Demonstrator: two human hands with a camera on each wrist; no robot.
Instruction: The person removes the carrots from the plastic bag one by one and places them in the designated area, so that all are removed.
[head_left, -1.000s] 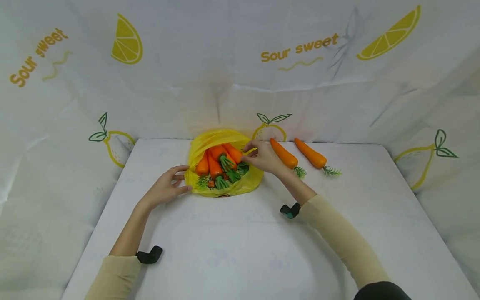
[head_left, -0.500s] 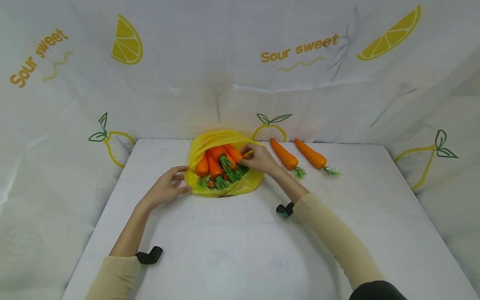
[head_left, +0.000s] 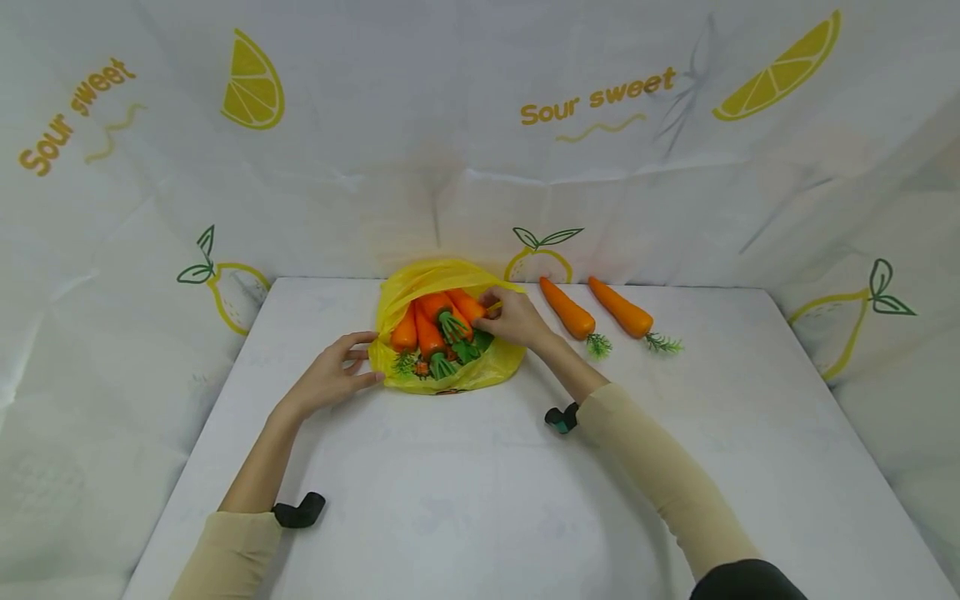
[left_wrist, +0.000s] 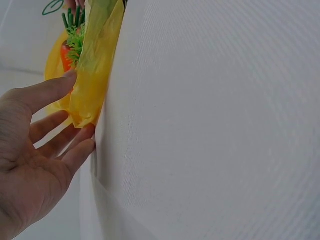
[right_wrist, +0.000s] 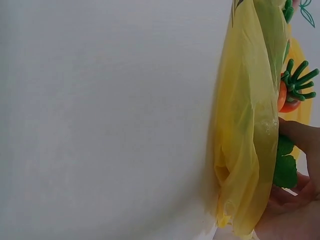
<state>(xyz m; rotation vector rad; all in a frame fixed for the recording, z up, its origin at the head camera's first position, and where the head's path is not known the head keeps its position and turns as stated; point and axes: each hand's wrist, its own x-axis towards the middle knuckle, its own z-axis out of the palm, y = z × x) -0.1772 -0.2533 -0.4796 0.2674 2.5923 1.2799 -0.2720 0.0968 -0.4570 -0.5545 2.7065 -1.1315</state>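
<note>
Left hand (head_left: 330, 375) at the left side of the yellow bag (head_left: 427, 275); thumb and fingers well apart, loosely bent. In the left wrist view the thumb tip lies at the bag's rim, while the lower fingertips meet its outer side close to the white tabletop (head_left: 465, 483). Right hand (head_left: 517, 317) at the opposite edge of the mouth, fingers bent, a narrow gap between thumb and forefinger; a strip of yellow rim shows there. Thumb tip near the carrot at upper right; whether the fingers clamp film or carrot, cannot tell. Right wrist view: dark green leaf (right_wrist: 285, 170) between thumb and lower fingers. Bag lies at the far part of the tabletop, mouth toward the person, orange carrots (head_left: 431, 337) bunched inside, green tops facing out. Two loose carrots (head_left: 567, 308) lie to the right of the bag, apart from each other, tips toward the lemon-printed backdrop (head_left: 450, 100); the nearer just beyond the right hand.
</note>
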